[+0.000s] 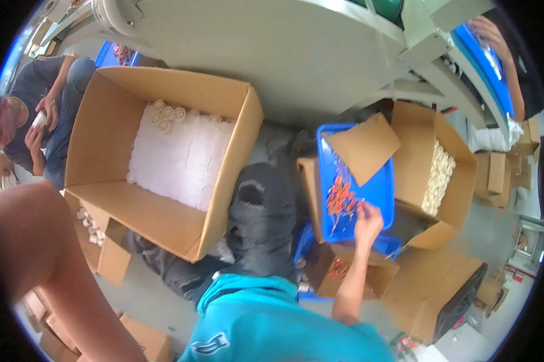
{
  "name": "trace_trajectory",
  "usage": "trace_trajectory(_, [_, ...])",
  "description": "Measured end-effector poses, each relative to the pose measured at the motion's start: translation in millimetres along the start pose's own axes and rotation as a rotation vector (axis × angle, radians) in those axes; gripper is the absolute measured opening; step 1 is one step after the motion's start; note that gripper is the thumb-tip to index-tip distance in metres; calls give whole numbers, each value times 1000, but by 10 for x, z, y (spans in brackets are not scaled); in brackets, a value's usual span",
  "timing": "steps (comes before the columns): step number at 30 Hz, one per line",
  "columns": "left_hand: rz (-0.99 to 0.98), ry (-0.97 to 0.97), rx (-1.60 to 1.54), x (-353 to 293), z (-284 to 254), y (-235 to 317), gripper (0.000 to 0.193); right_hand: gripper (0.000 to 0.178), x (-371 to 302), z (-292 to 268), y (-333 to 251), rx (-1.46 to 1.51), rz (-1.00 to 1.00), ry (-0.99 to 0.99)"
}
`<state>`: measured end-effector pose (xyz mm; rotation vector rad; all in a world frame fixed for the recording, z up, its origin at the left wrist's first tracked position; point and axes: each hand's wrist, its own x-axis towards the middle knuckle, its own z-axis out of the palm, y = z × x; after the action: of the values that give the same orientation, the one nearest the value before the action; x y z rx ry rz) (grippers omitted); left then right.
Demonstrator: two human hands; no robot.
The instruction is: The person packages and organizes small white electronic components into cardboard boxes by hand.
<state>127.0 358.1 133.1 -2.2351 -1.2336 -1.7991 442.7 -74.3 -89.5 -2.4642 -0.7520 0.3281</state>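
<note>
My right hand [367, 224] reaches over a blue plastic tray [377, 178], fingertips pinched together at the edge of a loose pile of small red-orange pieces with thin strands [341, 198]. Whatever is in the pinch is too small to make out. A flat piece of cardboard [365, 148] lies across the tray's far end. My left arm [48, 241] is bent at the left side, and its hand is out of view. In front of me, a large open carton [157, 208] holds white sheeting [175, 157] with several round cream-coloured pieces [166, 114] grouped at its far side.
An open carton [414, 133] right of the tray holds many small cream pieces [439, 178]. Below the tray, a smaller box [374, 274] contains more red-orange pieces. A co-worker [39, 114] sits at the left holding a white object. Another person's arm [507, 66] shows at upper right.
</note>
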Motion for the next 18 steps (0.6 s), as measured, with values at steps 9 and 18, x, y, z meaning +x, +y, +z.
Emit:
trace_trajectory(9, [487, 866, -200, 751, -1249, -179, 43, 24, 649, 780, 422, 12, -273, -7])
trace_trajectory(18, [303, 738, -523, -270, -1230, -414, 23, 25, -37, 216, 506, 491, 48, 159])
